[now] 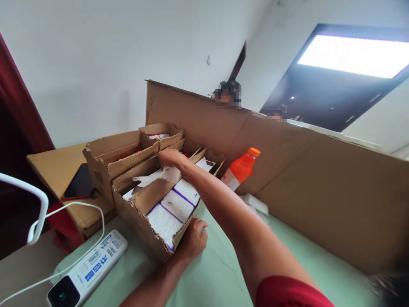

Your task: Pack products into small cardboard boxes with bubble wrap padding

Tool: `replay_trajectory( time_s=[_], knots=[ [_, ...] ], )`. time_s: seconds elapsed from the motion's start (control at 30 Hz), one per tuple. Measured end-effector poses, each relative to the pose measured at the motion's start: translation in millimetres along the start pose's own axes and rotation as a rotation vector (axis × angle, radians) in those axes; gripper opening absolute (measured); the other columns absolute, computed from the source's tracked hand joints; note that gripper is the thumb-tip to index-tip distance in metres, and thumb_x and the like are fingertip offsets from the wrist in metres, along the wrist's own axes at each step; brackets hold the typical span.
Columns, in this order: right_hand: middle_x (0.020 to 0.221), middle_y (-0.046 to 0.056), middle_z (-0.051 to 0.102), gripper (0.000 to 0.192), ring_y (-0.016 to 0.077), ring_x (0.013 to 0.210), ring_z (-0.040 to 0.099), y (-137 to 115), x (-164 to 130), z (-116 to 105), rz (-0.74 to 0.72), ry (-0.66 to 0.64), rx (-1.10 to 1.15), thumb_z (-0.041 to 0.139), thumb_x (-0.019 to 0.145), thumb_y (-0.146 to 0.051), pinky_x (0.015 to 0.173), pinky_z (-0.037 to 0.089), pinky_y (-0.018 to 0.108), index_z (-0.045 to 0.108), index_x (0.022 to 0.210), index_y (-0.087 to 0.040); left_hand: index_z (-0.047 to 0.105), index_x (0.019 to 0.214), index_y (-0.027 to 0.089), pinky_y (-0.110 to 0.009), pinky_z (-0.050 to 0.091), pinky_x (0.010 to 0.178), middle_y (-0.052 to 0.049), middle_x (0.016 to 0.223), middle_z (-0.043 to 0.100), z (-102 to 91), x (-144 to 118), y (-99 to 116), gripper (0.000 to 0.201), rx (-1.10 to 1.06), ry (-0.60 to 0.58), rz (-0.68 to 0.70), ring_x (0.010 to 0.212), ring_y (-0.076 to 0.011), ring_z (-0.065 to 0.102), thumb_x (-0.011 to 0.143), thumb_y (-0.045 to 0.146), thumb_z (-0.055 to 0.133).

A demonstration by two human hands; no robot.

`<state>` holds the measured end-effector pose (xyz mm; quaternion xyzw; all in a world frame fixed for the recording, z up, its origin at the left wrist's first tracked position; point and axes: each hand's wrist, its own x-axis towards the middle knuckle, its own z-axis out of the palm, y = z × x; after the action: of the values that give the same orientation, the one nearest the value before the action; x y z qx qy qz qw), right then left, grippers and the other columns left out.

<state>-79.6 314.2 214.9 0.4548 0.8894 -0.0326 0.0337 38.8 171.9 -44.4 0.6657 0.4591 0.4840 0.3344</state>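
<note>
My right hand [171, 159] reaches into a compartment of the cardboard divider box [139, 209]. Its fingers point down and are largely hidden, so what they hold does not show. Just below that hand, a crumpled white sheet [156, 177] sticks up from the compartment. Several white packs with purple edges [177, 204] fill the front row. My left hand [195, 236] rests on the green-covered table against the box's near right side. Its fingers are curled, with a small greyish bit at the fingertips that I cannot make out.
Behind stands a tall cardboard partition [281, 170], with an orange-capped bottle [241, 168] leaning before it. At left are a taller cardboard box [99, 160], a dark phone [78, 181] and a white power bank [89, 268] with a cable. Tops of two heads show beyond the partition.
</note>
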Motion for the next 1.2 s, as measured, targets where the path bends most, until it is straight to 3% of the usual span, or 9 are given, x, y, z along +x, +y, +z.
replay_trajectory(
  time_s=[0.23,0.4,0.63,0.73,0.83,0.93,1.03,1.13,1.2],
  knots=[
    [0.080,0.004,0.067,0.035,0.0119,0.064,0.060,87.2,-102.9,-51.1,0.011,0.285,0.276,0.041,0.089,-0.031,0.057,0.044,0.021,0.067,0.101,-0.012,0.069,0.094,0.016,-0.039,0.048,0.092,-0.010,0.097,0.071,-3.2,-1.4,4.4,0.028,0.045,0.015,0.037,0.098,-0.0240,0.063,0.074,0.006,0.052],
    [0.067,-0.001,0.058,0.031,0.0102,0.054,0.051,125.8,-160.6,-59.5,0.063,0.397,0.719,0.058,0.081,-0.046,0.050,0.038,0.022,0.064,0.083,-0.016,0.071,0.093,0.017,-0.040,0.048,0.093,-0.009,0.096,0.072,-1.6,-0.8,4.5,0.027,0.080,0.011,0.045,0.098,-0.0249,0.063,0.074,0.008,0.054],
    [0.114,0.010,0.072,0.039,0.0240,0.104,0.066,37.2,-84.5,-43.5,0.007,0.173,0.041,0.071,0.082,-0.037,0.085,0.049,0.030,0.069,0.115,-0.016,0.071,0.093,0.017,-0.037,0.049,0.091,-0.009,0.096,0.073,-6.0,-1.4,7.7,0.030,0.101,0.004,0.038,0.097,-0.0237,0.064,0.072,0.006,0.052],
    [0.116,0.017,0.072,0.034,0.0323,0.110,0.066,9.1,-47.3,-24.6,0.053,0.121,0.017,0.078,0.073,-0.027,0.089,0.050,0.036,0.073,0.104,-0.014,0.071,0.092,0.016,-0.036,0.050,0.089,-0.009,0.095,0.073,-5.4,-0.8,7.3,0.030,0.095,0.002,0.036,0.097,-0.0233,0.064,0.071,0.005,0.052],
    [0.105,0.014,0.075,0.023,0.0286,0.103,0.069,7.5,-31.4,-17.9,0.072,0.132,0.060,0.074,0.069,-0.014,0.085,0.050,0.032,0.075,0.091,-0.015,0.070,0.092,0.017,-0.036,0.049,0.090,-0.008,0.097,0.072,-3.0,-0.9,4.9,0.029,0.081,0.007,0.031,0.098,-0.0229,0.063,0.072,0.005,0.052],
    [0.091,0.006,0.074,0.018,0.0201,0.086,0.069,38.5,-49.0,-33.0,0.084,0.241,0.176,0.063,0.078,-0.021,0.073,0.049,0.025,0.074,0.091,-0.014,0.070,0.093,0.018,-0.036,0.048,0.092,-0.008,0.097,0.072,-1.2,-1.8,2.3,0.028,0.067,0.007,0.028,0.099,-0.0225,0.063,0.074,0.007,0.053],
    [0.086,0.005,0.070,0.039,0.0149,0.067,0.063,96.4,-104.0,-48.0,0.136,0.389,0.318,0.045,0.090,-0.039,0.059,0.046,0.025,0.068,0.107,-0.013,0.070,0.092,0.018,-0.036,0.047,0.091,-0.007,0.096,0.072,-0.6,-2.1,1.6,0.027,0.065,0.005,0.020,0.098,-0.0226,0.062,0.074,0.007,0.053],
    [0.074,0.004,0.065,0.040,0.0139,0.054,0.056,160.4,-179.2,-34.2,0.332,0.511,0.767,0.058,0.077,-0.053,0.051,0.043,0.027,0.065,0.094,-0.017,0.070,0.090,0.018,-0.034,0.047,0.089,-0.007,0.095,0.072,-0.7,-1.3,3.7,0.028,0.069,0.007,0.011,0.096,-0.0224,0.062,0.073,0.006,0.053],
    [0.066,0.005,0.063,0.038,0.0146,0.050,0.054,195.8,-224.5,-11.3,0.509,0.525,0.869,0.067,0.068,-0.054,0.049,0.042,0.029,0.063,0.082,-0.019,0.071,0.090,0.018,-0.033,0.047,0.089,-0.007,0.095,0.072,-1.1,-0.7,6.0,0.029,0.072,0.005,0.006,0.096,-0.0222,0.063,0.073,0.005,0.052]
  ],
)
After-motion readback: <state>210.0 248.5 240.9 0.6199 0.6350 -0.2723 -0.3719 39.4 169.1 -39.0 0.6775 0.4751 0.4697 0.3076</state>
